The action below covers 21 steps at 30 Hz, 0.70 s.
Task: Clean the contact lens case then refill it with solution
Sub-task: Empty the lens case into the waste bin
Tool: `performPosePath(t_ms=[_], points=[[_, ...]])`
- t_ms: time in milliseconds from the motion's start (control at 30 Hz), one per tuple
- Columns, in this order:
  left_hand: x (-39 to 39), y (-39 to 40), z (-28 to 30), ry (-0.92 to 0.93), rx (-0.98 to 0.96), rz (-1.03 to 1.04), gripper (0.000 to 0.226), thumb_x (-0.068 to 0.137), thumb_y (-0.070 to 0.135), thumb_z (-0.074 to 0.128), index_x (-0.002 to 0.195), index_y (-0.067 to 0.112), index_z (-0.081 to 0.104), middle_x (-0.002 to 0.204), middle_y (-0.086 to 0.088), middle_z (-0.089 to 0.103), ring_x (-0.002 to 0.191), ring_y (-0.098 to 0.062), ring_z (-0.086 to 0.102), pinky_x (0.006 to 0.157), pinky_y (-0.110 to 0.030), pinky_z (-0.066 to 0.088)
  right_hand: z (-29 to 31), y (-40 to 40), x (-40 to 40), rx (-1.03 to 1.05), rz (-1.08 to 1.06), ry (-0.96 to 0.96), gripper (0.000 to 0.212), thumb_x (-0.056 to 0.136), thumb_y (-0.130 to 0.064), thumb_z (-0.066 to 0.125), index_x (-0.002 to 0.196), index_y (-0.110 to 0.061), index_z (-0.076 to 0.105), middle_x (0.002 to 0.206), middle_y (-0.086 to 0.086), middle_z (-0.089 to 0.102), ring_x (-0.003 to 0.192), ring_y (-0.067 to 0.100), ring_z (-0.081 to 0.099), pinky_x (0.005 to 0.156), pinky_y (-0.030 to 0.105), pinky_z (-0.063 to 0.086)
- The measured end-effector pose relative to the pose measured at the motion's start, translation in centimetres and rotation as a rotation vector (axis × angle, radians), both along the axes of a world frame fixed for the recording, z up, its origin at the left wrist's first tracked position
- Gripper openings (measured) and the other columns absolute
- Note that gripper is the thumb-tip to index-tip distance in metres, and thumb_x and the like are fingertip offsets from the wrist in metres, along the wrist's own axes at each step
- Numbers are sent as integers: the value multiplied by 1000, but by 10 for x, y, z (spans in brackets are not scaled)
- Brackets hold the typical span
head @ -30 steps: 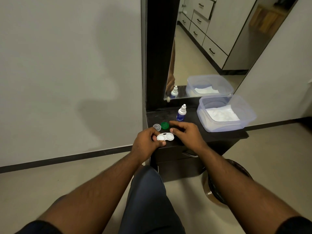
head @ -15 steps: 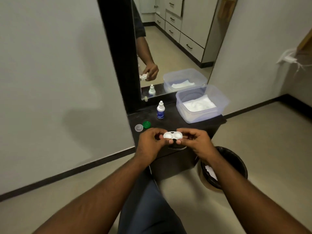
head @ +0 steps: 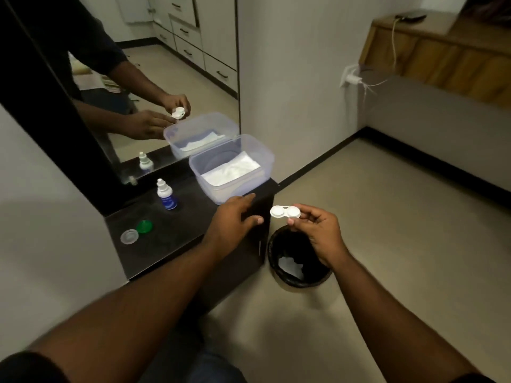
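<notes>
My right hand pinches the white contact lens case by its right end and holds it in the air above the black waste bin. Both wells of the case are uncapped. My left hand hovers empty over the right end of the dark cabinet top, fingers spread, just left of the case. The green cap and the clear cap lie side by side at the cabinet's left. A small solution bottle with a blue label stands upright behind them.
A clear plastic tub holding white tissues sits at the cabinet's back right, by my left hand. A mirror behind the cabinet reflects my arms and the tub. White paper lies in the bin. A wall socket with a charger is at right.
My left hand has let go of the case and opened. My right hand has carried the case right, off the cabinet edge to above the bin. The view has swung right.
</notes>
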<state>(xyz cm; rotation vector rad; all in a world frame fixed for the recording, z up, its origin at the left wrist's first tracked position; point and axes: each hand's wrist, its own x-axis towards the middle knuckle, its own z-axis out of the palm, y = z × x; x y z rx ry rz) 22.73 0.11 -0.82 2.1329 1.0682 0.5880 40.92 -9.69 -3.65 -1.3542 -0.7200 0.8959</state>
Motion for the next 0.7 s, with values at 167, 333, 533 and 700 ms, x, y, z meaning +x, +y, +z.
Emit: performPosePath(t_ms=[167,333,533,700], points=[[20,19,-15,476,196,-129,59,95,17,55,149,16,30,154,-5,34,138,-22,36,113,-35,34,-18,-3,53,-84,-101,-144,38,73,6,75,103,-15,68,83,-1,73,76,12,66,73,22,53],[26,24,-32,557,271,-117,63,95,5,51,151,16,24,160,-3,20,146,-20,21,118,-34,25,-39,6,91,-213,-100,-363,36,74,-1,76,106,-14,70,74,-2,58,66,4,52,73,16,45],[26,40,-33,581,287,-136,64,91,2,55,148,22,33,157,0,28,140,-21,36,111,-36,38,-62,21,111,-352,-33,-652,33,75,1,69,107,-9,70,80,-3,64,76,13,58,77,20,43],[26,47,-32,630,244,-154,69,90,-1,55,150,23,29,158,0,26,140,-21,35,111,-34,37,-65,38,107,-456,59,-932,22,74,-3,62,95,1,68,91,14,70,83,23,63,76,31,48]])
